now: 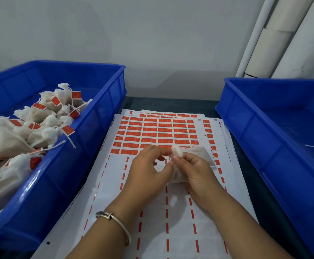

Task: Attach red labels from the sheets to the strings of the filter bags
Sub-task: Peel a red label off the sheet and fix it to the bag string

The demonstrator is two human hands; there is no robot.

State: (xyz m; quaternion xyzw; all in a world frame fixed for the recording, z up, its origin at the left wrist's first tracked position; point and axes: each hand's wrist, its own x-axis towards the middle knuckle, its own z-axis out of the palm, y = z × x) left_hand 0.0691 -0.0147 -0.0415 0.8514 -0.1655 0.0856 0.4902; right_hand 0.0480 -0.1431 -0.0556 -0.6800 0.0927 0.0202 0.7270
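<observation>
A white filter bag (199,154) is held over the label sheet (158,131), just in front of its remaining rows of red labels. My right hand (197,172) grips the bag from below, fingers curled round its gathered neck. My left hand (148,171) is beside it, thumb and fingertips pinching at the bag's neck, where the string is. A red label edge shows faintly between the fingers; I cannot tell whether it is stuck on. The near half of the sheet is bare backing with red dashes.
A blue crate (89,139) at the left holds several filter bags (40,124) with red labels on their strings. A second blue crate (264,131) at the right shows a few white strings at its far edge. More sheets lie under the top one. White pipes (275,38) stand behind.
</observation>
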